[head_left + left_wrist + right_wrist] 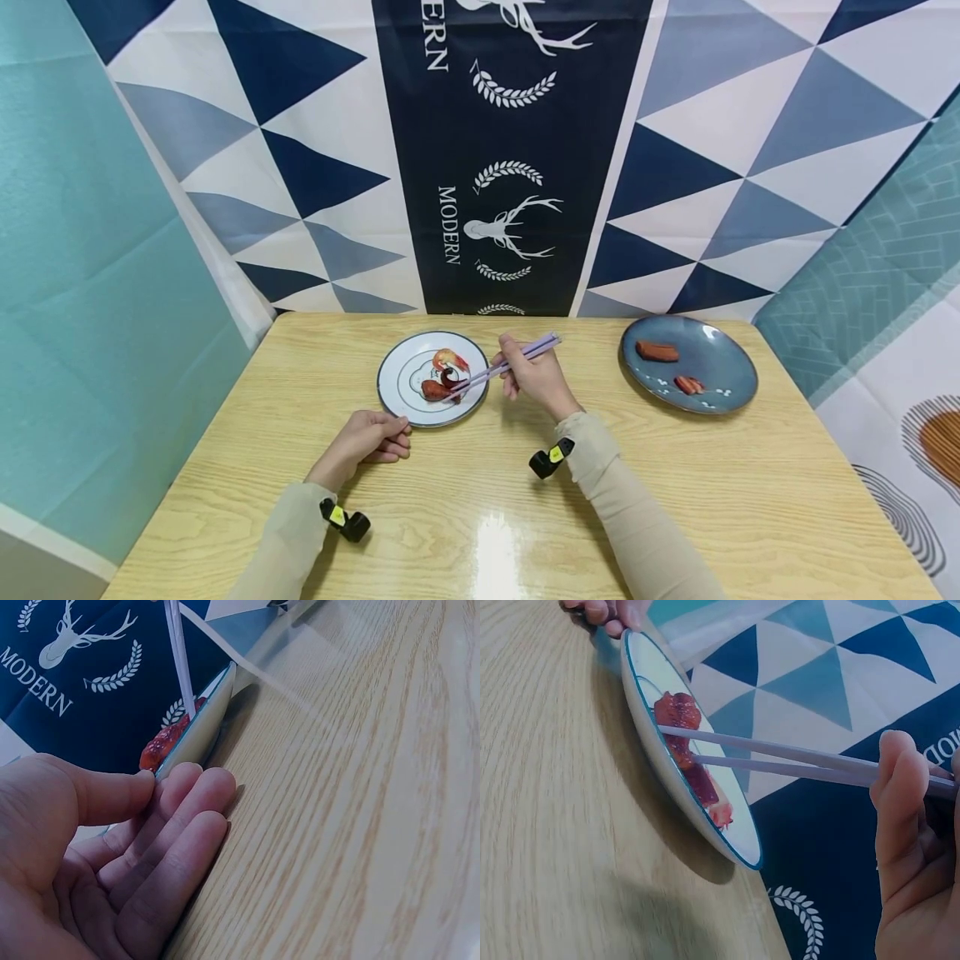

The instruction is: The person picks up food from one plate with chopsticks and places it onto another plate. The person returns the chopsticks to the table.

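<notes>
Your left hand is at the near left edge of the white plate, thumb and forefinger pinching its blue-edged rim. The white plate sits on the wooden table and contains three items: a drumstick toward the near side, a shrimp toward the far side, and a dark curved piece between them. The chopsticks extend over the plate's right rim, with their tips at the thin end of the drumstick; the tips are small in view, so a firm grip on the drumstick cannot be confirmed. Your right hand, just beside the white plate, has its fingers closed around the purple chopsticks. Well apart, at the far right of the table, the blue plate contains a brown block and, nearer you, a small red piece.
</notes>
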`<control>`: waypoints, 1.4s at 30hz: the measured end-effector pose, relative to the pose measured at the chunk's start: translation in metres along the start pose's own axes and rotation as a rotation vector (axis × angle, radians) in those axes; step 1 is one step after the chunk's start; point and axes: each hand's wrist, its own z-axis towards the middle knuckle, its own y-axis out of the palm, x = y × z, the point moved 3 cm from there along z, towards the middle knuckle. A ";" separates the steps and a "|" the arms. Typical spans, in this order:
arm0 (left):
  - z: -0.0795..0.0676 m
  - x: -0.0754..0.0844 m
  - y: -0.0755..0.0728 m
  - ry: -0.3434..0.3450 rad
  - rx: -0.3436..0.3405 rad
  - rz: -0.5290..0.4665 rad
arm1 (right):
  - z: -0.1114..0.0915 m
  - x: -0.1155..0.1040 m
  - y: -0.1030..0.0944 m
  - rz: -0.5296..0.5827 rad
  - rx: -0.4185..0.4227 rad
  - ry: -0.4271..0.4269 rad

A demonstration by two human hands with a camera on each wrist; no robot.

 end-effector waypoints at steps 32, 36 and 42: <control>-0.003 0.000 0.001 0.008 0.016 -0.002 | -0.005 -0.017 -0.006 -0.075 -0.049 -0.031; -0.003 -0.001 0.001 0.011 0.018 -0.002 | -0.006 -0.021 -0.014 -0.069 -0.030 -0.080; -0.003 0.000 0.001 0.012 0.015 -0.010 | -0.007 -0.020 -0.024 -0.074 0.007 -0.093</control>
